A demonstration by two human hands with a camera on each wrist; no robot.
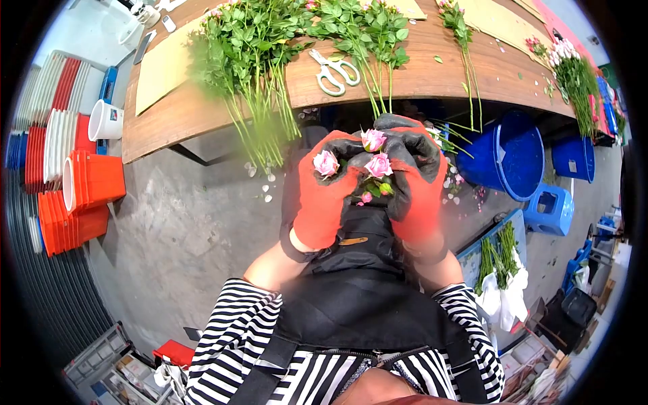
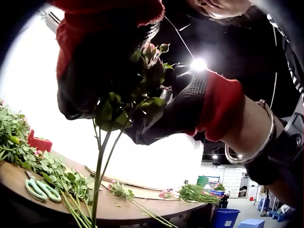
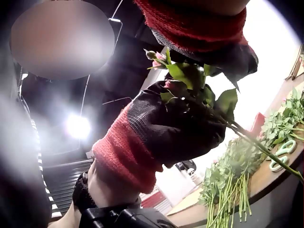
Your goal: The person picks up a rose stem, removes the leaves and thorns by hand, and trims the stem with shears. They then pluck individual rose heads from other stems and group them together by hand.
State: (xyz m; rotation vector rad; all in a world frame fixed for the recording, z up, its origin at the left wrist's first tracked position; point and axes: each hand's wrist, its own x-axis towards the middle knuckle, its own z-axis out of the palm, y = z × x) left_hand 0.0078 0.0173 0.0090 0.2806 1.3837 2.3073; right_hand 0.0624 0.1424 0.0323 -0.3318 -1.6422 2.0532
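Both hands wear red gloves with black palms and meet before the chest around a pink spray rose (image 1: 378, 165). My left hand (image 1: 325, 192) curls its fingers around the flower head from the left, one bloom (image 1: 326, 163) beside its thumb. From the right, my right hand (image 1: 417, 179) pinches among the blooms. Small buds (image 1: 366, 197) show below the hands. In the left wrist view, the leafy stem (image 2: 99, 175) runs down beneath the gloves. The right wrist view shows leaves (image 3: 227, 104) and a bud (image 3: 158, 61) between the two gloves. The fingertips are partly hidden.
A wooden table (image 1: 196, 115) stands ahead, bearing bunches of cut roses (image 1: 250, 61), green-handled scissors (image 1: 332, 71) and brown paper (image 1: 162, 79). Blue buckets (image 1: 503, 155) and a blue stool (image 1: 550, 209) stand right. Orange crates (image 1: 94, 179) stack left. Petals lie on the floor.
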